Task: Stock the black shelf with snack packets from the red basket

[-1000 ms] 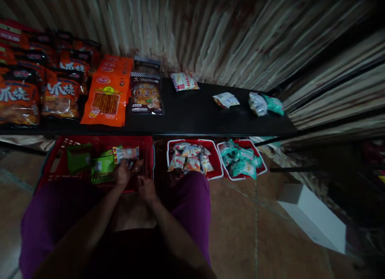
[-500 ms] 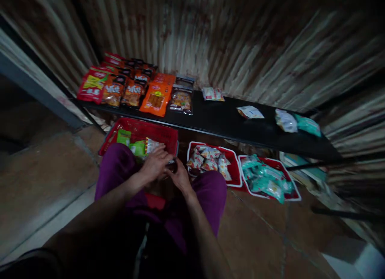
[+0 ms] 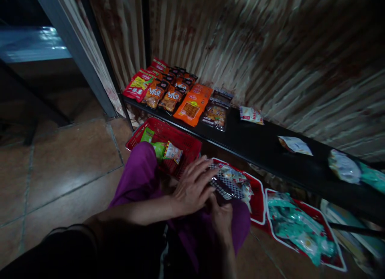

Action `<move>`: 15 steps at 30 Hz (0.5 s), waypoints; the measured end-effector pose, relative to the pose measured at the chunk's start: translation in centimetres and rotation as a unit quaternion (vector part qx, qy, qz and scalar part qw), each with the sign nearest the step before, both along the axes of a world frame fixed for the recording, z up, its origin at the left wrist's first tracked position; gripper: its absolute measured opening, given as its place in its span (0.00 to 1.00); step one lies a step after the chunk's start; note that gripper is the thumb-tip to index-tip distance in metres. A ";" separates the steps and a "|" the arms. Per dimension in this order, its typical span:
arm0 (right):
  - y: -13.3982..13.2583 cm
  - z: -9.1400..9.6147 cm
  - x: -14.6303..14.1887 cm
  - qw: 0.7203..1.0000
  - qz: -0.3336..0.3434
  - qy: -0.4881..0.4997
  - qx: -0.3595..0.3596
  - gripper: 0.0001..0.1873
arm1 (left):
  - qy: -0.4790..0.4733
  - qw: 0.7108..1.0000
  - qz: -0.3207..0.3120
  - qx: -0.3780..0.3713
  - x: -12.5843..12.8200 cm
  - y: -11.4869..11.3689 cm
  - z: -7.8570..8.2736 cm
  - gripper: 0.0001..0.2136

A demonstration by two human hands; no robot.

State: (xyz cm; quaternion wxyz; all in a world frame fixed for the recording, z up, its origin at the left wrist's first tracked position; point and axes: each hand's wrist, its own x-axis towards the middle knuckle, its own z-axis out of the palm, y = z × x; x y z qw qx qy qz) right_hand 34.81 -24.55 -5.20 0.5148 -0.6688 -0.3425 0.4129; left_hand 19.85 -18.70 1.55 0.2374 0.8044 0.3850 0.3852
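Observation:
Above my right knee, a dark snack packet [image 3: 227, 186] with a black-and-white checkered edge is held low over the middle basket. My right hand [image 3: 222, 216] grips its near edge, thumb up along it. My left hand [image 3: 194, 184] lies with outstretched, slightly parted fingers across the packet's left end, fingertips touching it. Beyond, the black shelf [image 3: 252, 146] carries a similar dark checkered packet [image 3: 215, 113], an orange packet [image 3: 193, 104], several orange-and-black packets [image 3: 172, 98] and a red-and-yellow packet [image 3: 138, 85].
Under the shelf, a red basket [image 3: 189, 144] contains green packets [image 3: 158, 149] and a white-and-red one. A red basket with a white rim [image 3: 261, 198] holds white packets; another basket [image 3: 341, 255] holds teal packets [image 3: 300, 227]. Farther right on the shelf lie white packets [image 3: 296, 145].
Both hands have come up from between my knees and moved right, bringing the checkered packet into plain sight. My left fingers have spread over it. The view has swung left.

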 end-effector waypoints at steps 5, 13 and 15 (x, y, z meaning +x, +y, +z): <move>1.0 1.0 -0.9 0.994 -0.086 0.061 -0.003 0.29 | -0.064 0.951 0.050 -0.297 -1.1 0.9 -1.7 0.27; 1.7 4.1 -2.8 0.992 -0.108 0.047 -0.052 0.28 | -0.207 0.868 -0.050 -0.449 -2.0 0.3 -4.8 0.18; 2.0 4.4 -2.8 0.992 -0.109 0.065 -0.023 0.26 | -0.231 0.869 -0.039 -0.435 -2.1 0.3 -5.3 0.18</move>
